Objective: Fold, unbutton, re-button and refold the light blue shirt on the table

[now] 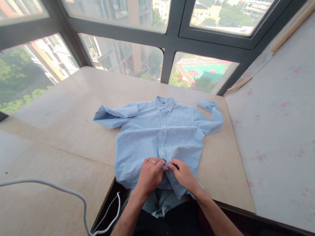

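Dark clothing (164, 234); beyond, a light-blue shirt (151, 141) (softly creased), white-buttoned, front-up.

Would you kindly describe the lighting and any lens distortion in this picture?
In the head view, buildings outside look pale and hazy; the blue shirt is softly lit, without harsh glare; dark window frames slant steeply, suggesting wide-angle distortion.

Your left hand (152, 173) and right hand (183, 173) pinch the low front of a blue shirt (160, 135). It lies on a pale ledge (65, 120) by big windows (118, 4).
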A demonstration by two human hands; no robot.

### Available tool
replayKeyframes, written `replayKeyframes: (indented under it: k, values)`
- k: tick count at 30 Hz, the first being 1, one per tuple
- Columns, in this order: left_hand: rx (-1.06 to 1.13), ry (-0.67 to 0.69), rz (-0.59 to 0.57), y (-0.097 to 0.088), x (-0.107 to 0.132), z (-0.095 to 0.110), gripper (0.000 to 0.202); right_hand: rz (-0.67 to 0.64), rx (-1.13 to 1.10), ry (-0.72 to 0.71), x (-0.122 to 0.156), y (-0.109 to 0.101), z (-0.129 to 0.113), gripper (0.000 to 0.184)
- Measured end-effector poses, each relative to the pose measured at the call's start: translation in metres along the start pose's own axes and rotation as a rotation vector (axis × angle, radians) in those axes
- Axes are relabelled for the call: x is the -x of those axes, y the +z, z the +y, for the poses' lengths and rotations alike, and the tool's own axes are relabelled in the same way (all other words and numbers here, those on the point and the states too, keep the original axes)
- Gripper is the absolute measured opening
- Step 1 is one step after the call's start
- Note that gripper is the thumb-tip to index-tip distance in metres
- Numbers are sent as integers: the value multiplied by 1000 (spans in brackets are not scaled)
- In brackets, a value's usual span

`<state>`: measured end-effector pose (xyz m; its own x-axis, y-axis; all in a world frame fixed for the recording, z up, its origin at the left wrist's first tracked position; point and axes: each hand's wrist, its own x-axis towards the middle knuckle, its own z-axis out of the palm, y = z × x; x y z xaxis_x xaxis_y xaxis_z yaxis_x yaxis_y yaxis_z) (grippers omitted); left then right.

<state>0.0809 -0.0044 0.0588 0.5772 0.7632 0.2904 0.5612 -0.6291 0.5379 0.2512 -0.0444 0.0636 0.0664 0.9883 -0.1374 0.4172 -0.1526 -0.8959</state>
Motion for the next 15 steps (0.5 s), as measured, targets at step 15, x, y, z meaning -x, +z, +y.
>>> replayKeyframes:
  k: [15]
  values:
    - [26, -31, 135, 7, 2, 14, 30, 31, -150, 6, 0, 2, 2, 28]
